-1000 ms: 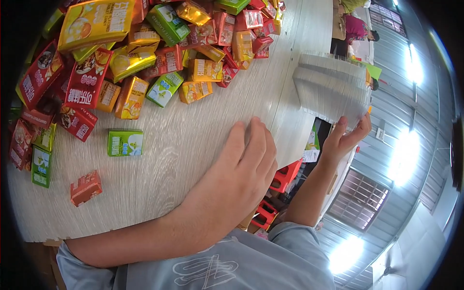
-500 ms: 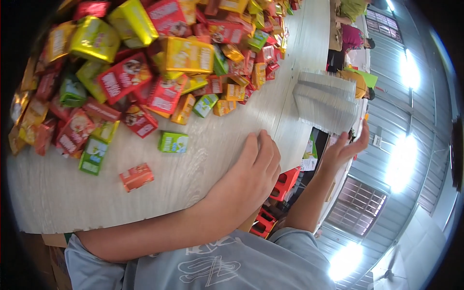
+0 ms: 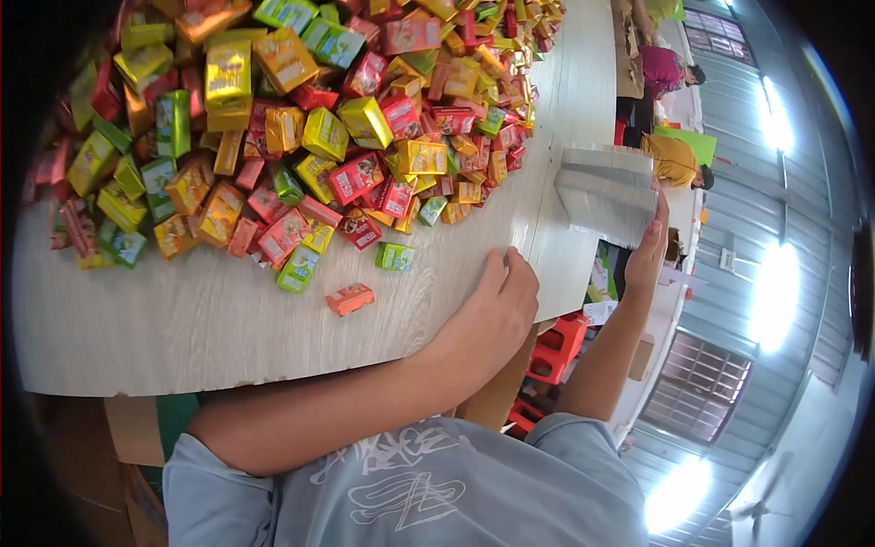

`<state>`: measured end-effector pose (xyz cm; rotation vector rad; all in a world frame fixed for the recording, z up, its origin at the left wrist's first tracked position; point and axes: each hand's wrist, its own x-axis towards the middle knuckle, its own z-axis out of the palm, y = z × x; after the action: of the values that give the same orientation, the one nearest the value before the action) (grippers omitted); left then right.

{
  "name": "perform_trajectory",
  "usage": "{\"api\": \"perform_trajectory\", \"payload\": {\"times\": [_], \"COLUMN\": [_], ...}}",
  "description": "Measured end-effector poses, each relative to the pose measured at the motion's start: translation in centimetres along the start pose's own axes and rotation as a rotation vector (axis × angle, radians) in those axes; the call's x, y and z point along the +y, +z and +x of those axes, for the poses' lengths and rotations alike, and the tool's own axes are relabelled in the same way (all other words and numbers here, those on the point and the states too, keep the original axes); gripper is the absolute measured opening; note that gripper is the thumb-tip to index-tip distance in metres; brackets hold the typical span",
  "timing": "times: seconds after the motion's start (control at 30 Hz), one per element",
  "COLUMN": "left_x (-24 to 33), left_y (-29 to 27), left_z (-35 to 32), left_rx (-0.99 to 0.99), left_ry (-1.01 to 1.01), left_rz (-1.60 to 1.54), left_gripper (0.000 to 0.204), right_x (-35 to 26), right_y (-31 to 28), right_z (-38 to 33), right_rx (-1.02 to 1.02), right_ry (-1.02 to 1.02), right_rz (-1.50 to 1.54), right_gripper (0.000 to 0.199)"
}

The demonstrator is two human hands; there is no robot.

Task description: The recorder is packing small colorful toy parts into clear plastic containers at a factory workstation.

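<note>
My left hand [image 3: 499, 305] rests low over the pale tabletop, its fingers bent a little and no object visible in them. Against the near right side of a stack of thin, clear plastic pieces [image 3: 603, 196] lies my right hand [image 3: 645, 253], fingers stretched along the edge. Whether the pieces are sheets or trays, I cannot tell. A big heap of small wrapped boxes [image 3: 360, 173] in red, yellow, orange and green covers the far left. Apart from the heap, nearer me, sit an orange-red box [image 3: 350, 299] and a green box [image 3: 394, 256].
The wood-grain table [image 3: 182, 337] has its near edge just before my body. Red plastic stools [image 3: 558, 346] stand below its right side. A cardboard box [image 3: 137, 438] is under the near left edge. Other people [image 3: 670, 157] are at the far right along another table.
My right hand has moved in from beside the plastic stack and now touches its side. The view has shifted, so the heap appears farther off. My left hand has stayed near the same place.
</note>
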<state>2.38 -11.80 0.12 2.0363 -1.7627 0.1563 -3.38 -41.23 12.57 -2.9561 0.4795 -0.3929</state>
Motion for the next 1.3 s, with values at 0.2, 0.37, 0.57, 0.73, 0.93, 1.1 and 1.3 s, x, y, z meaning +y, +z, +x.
{"api": "perform_trajectory", "payload": {"times": [0.2,0.37,0.57,0.73,0.93,1.1,1.3], "left_x": [0.2,0.9,0.3,0.8,1.5,2.0,1.8], "left_y": [-0.1,0.5,0.2,-0.8,-0.7,-0.8,-1.0], "left_z": [0.1,0.3,0.8,0.9,0.5,1.3,1.6], "left_rx": [0.025,0.116,0.163,0.111,0.092,0.055,0.025], "left_ry": [-0.018,-0.048,-0.053,-0.04,-0.046,-0.022,-0.037], "left_rz": [-0.04,-0.127,-0.201,-0.187,-0.203,-0.129,-0.109], "left_gripper": [0.047,0.048,0.04,0.039,0.038,0.038,0.036], "right_x": [-1.4,0.5,1.8,1.6,-0.3,-0.6,0.1], "right_y": [0.0,-0.6,-0.3,-0.3,0.0,-0.8,-0.8], "right_z": [0.3,0.0,0.6,0.0,-0.7,-1.4,-0.5], "right_rx": [0.01,0.039,0.088,0.084,0.126,0.171,0.19], "right_ry": [-0.006,-0.089,-0.132,-0.112,-0.017,-0.024,-0.099], "right_rz": [-0.029,-0.057,-0.062,-0.168,-0.152,-0.069,-0.019], "right_gripper": [0.078,0.069,0.062,0.06,0.052,0.045,0.043]}}
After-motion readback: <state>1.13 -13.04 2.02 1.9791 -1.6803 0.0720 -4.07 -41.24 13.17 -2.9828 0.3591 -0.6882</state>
